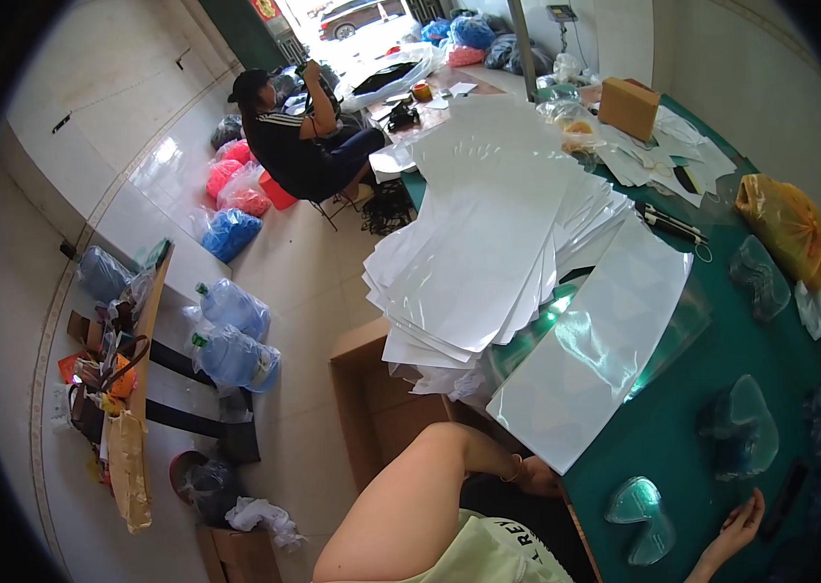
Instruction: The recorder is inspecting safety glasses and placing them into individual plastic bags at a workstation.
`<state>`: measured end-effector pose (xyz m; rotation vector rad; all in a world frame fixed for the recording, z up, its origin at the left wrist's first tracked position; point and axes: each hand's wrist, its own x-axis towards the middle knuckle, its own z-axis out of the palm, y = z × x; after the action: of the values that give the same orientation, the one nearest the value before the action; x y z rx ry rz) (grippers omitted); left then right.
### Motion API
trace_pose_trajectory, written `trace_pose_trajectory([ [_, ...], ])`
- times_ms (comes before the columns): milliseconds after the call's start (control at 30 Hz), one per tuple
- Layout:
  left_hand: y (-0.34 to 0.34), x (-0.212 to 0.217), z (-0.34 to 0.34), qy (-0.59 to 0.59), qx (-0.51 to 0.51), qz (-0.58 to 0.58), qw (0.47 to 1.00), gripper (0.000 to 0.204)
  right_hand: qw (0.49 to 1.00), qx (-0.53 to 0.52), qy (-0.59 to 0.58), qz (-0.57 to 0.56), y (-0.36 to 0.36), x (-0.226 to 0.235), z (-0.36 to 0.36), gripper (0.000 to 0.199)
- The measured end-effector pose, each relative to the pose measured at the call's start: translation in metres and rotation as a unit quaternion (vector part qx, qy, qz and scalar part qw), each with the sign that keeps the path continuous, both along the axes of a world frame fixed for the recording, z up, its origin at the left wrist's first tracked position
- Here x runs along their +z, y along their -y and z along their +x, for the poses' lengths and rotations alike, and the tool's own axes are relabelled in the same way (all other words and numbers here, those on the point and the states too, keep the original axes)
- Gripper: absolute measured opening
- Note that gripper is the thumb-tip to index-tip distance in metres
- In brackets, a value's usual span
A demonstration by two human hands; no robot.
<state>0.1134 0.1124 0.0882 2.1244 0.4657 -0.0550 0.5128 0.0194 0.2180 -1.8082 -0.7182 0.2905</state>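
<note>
My left hand (535, 476) is at the table's near edge, beside the bottom corner of a long glossy white sheet (605, 340); its fingers are mostly hidden. My right hand (743, 525) rests by the green tabletop with fingers stretched out, holding nothing. Just beyond it stands a stack of clear goggle-lens-shaped plastic pieces (741, 428). A smaller pile of the same clear pieces (642, 520) lies to its left, and another stack (758, 279) sits farther back. Clear film (663, 340) shows beneath the white sheet.
A large fanned pile of white sheets (488, 223) covers the table's middle. An open cardboard box (362, 389) stands left of the table. At right lies a yellow bag (785, 228); a small brown box (629, 109) sits behind. A seated person (299, 146) is at the far left.
</note>
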Motion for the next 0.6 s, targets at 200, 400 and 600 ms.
trace_pose_trajectory([
  [200, -0.007, 0.017, -0.005, 0.003, 0.021, -0.004, 1.000, 0.035, 1.000, 0.014, 0.014, -0.011, -0.005, 0.059, -0.047, 0.026],
  [400, -0.003, 0.030, -0.002, -0.017, 0.053, -0.046, 0.997, 0.034, 1.000, -0.012, 0.002, -0.004, -0.009, 0.063, -0.055, 0.024],
  [600, 0.001, -0.004, -0.004, 0.038, 0.046, -0.113, 0.992, 0.036, 1.000, 0.010, 0.000, 0.005, -0.011, 0.070, -0.059, 0.022],
])
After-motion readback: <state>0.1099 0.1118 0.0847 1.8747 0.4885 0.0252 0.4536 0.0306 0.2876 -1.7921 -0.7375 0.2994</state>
